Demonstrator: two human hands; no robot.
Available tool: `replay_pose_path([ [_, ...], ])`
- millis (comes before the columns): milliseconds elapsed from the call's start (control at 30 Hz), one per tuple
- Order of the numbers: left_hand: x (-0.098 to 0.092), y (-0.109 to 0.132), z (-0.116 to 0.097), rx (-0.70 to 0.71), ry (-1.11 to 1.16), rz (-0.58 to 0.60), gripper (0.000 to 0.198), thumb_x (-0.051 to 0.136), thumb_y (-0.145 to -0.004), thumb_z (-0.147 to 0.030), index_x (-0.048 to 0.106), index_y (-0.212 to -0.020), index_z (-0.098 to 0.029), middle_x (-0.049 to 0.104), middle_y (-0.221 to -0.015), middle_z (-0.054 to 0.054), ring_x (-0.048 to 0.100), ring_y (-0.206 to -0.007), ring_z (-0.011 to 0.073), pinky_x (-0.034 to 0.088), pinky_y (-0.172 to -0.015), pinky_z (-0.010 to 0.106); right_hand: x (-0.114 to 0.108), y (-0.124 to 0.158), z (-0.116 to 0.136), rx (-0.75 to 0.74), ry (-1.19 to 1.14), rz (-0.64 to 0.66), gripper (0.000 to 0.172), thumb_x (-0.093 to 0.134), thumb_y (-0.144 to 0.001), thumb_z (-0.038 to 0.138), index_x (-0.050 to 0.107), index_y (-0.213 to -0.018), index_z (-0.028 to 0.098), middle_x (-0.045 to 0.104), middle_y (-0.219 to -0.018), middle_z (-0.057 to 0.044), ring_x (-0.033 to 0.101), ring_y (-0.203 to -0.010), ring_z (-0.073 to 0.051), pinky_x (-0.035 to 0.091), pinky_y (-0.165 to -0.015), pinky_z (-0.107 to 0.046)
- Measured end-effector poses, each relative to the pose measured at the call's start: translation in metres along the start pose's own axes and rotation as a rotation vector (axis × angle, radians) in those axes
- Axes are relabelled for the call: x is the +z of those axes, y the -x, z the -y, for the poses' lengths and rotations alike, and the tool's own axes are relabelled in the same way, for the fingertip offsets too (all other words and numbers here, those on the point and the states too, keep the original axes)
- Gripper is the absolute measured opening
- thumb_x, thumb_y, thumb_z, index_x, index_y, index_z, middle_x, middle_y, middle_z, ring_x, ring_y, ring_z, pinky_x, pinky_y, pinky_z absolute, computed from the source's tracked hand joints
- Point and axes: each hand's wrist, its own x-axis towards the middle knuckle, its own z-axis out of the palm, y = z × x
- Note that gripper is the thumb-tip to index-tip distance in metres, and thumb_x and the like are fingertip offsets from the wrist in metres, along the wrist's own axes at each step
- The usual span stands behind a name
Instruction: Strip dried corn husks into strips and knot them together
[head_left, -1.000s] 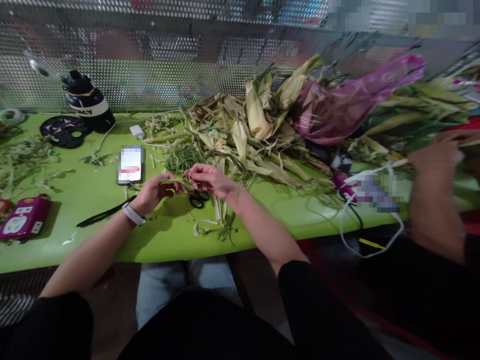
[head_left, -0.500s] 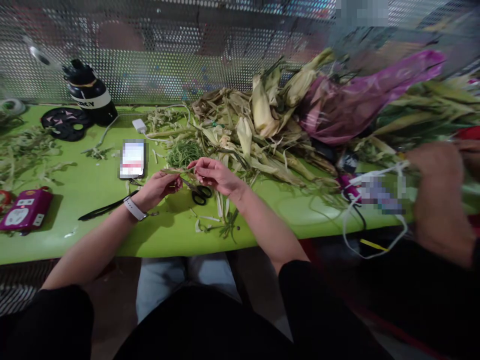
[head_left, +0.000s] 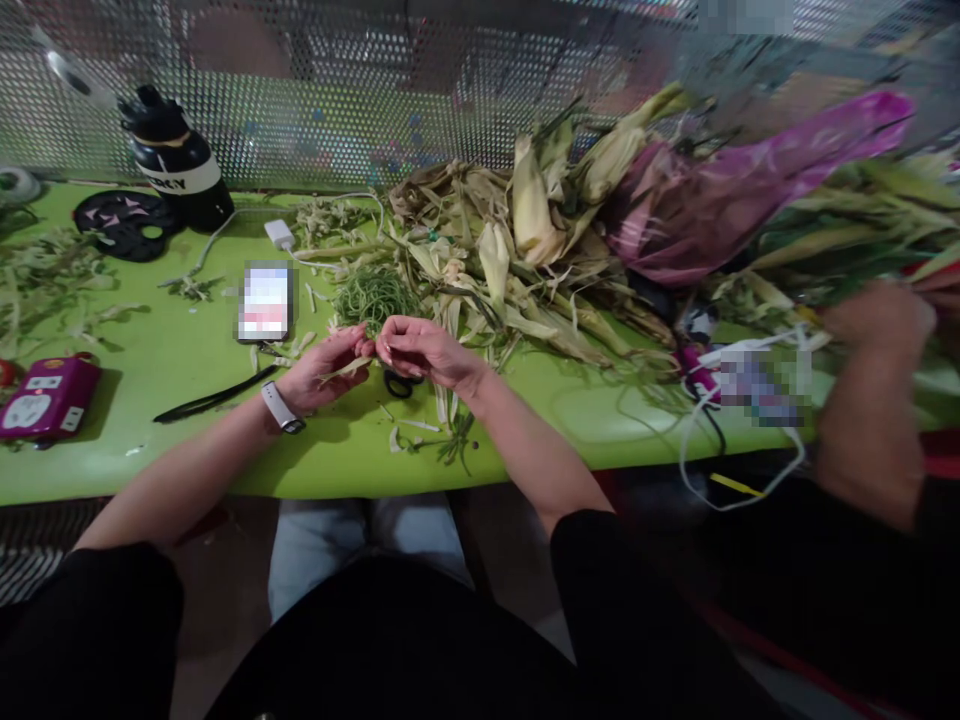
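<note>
My left hand (head_left: pixel 326 368), with a white watch at the wrist, has its fingers closed on a pale green plant strip (head_left: pixel 352 368), which lies across the fingers. Its fingertips meet those of my right hand (head_left: pixel 420 350). The right hand is pinched closed, and whatever sits between its fingertips is hidden. Below both hands lie scissors with black handles (head_left: pixel 401 384), their blades covered by my hands. Just behind them is a tangled heap of thin green strands (head_left: pixel 375 298). A few leafy scraps (head_left: pixel 454 447) lie near the table's front edge.
Corn husks (head_left: pixel 487 285) and a pink plastic bag (head_left: pixel 675 215) crowd the back right. At left are a phone (head_left: pixel 266 303), a purple box (head_left: pixel 51 397), a black mask (head_left: pixel 127 222) and a dark bottle (head_left: pixel 180 165). A co-worker's arm (head_left: pixel 874 400) reaches in beside white cables (head_left: pixel 742 350).
My left hand has turned and come closer to the right, so the fingertips now meet. The plant strip has dropped lower across the left fingers. The view has shifted slightly.
</note>
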Motion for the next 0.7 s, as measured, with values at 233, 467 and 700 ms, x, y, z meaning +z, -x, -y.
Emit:
replay_pose_path([
  [233, -0.001, 0.002, -0.005, -0.038, -0.144, 0.06, 0.029, 0.074, -0.078, -0.034, 0.061, -0.064, -0.013, 0.054, -0.057, 0.0, 0.04, -0.045, 0.0033, 0.03, -0.04, 0.016, -0.006, 0.006, 0.004, 0.041, 0.274, 0.12, 0.016, 0.06, -0.092, 0.03, 0.054, -0.087, 0.015, 0.062, -0.076, 0.0, 0.044, -0.051, -0.004, 0.033, -0.046, -0.017],
  [467, -0.007, 0.001, -0.006, 0.004, -0.186, 0.016, 0.032, 0.077, -0.078, -0.04, 0.064, -0.067, -0.012, 0.059, -0.062, 0.0, 0.047, -0.048, 0.0032, 0.036, -0.044, 0.015, -0.013, 0.005, 0.001, 0.038, 0.335, 0.07, 0.02, 0.062, -0.091, 0.034, 0.055, -0.087, 0.016, 0.062, -0.08, -0.001, 0.048, -0.055, -0.006, 0.038, -0.05, -0.02],
  [700, -0.014, -0.003, -0.004, 0.057, -0.177, 0.019, 0.027, 0.087, -0.064, -0.026, 0.068, -0.077, -0.012, 0.064, -0.072, 0.0, 0.056, -0.058, 0.0048, 0.038, -0.048, 0.015, -0.018, 0.003, 0.0, -0.207, 0.516, -0.161, 0.024, 0.066, -0.086, 0.039, 0.059, -0.083, 0.016, 0.057, -0.099, -0.004, 0.048, -0.069, -0.008, 0.043, -0.063, -0.025],
])
